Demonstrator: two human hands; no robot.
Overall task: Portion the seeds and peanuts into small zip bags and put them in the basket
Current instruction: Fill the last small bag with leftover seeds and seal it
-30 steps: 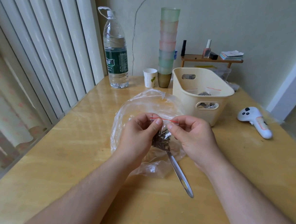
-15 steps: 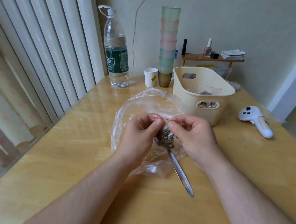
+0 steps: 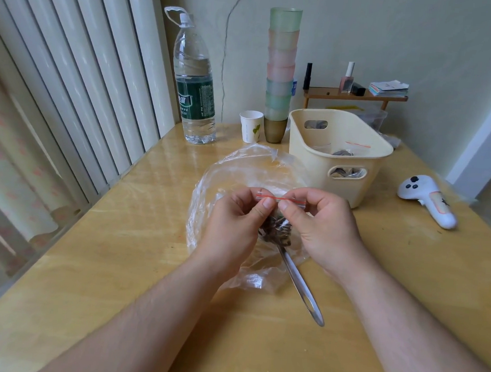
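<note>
I can make out very little lettering from here. The water bottle wears a dark green label with large pale Chinese characters low on its left side and blocks of fine print to their right, all too small for me to read. Right of the bottle, the paper cup shows only a green leaf mark.

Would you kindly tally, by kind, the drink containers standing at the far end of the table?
Water bottle: 1
White paper cup: 1
Dark brown cup under the stack: 1
Pastel cups stacked above it: about 7; the rims overlap, so the count is approximate
Total: about 10
</note>
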